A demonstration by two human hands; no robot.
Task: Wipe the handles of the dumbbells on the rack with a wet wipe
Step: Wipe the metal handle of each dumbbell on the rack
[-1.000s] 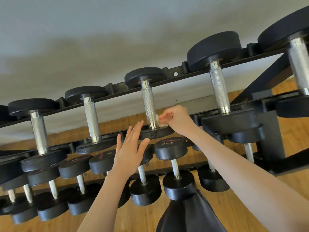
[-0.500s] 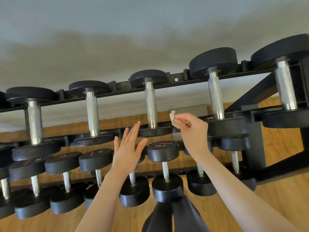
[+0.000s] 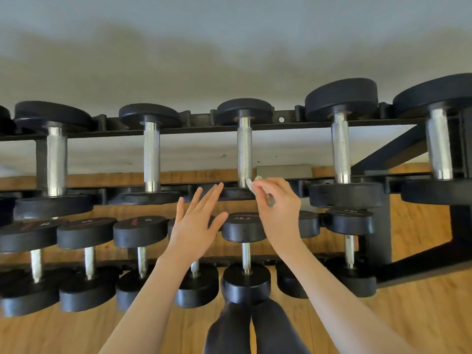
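Wiping top-row handle, mid rack.
R hand (image 3: 277, 200) pinched wet wipe (image 3: 252, 184) at base of centre handle (image 3: 244, 152); L hand (image 3: 198, 215) open, empty, just left of it. Next, prob.: stroke wipe up handle.

Our right hand (image 3: 277, 203), pinching wet wipe (image 3: 252, 184), left middle handle (image 3: 244, 154) half second ago, now back beside its lower end; our left hand (image 3: 196, 223) drifted slightly up, fingers spread; our view swung, rack (image 3: 281, 123) now level.
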